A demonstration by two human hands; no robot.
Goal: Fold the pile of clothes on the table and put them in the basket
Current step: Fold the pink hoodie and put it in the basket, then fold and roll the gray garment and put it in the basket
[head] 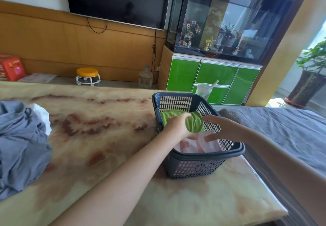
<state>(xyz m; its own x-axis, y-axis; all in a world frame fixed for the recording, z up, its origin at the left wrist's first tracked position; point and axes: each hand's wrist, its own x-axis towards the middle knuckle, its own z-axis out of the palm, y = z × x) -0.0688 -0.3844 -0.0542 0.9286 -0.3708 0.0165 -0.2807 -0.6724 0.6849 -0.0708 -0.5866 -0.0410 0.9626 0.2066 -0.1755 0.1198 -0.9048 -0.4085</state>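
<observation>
Lying in the far half of the basket (pixel 194 170), the green cloth (pixel 194 122) is seen folded, its long axis running from far left to near right across the basket. It is grasped by the left hand (pixel 177 126), whose fingers are curled over its middle from the near side, so that cloth shows on both sides of the hand. The right hand (pixel 222 129) is held flat, fingers straight, the fingertips touching a pink-and-white cloth (pixel 194 146) in the near half of the basket, just beside the green one. The pink shapes on that cloth cannot be read as letters. The basket is set at the right of the table (pixel 98 120); a crumpled blue pile (pixel 21 141) is seen at the near left. Marks on a red box (pixel 10 68) at the far left are too blurred to read.
</observation>
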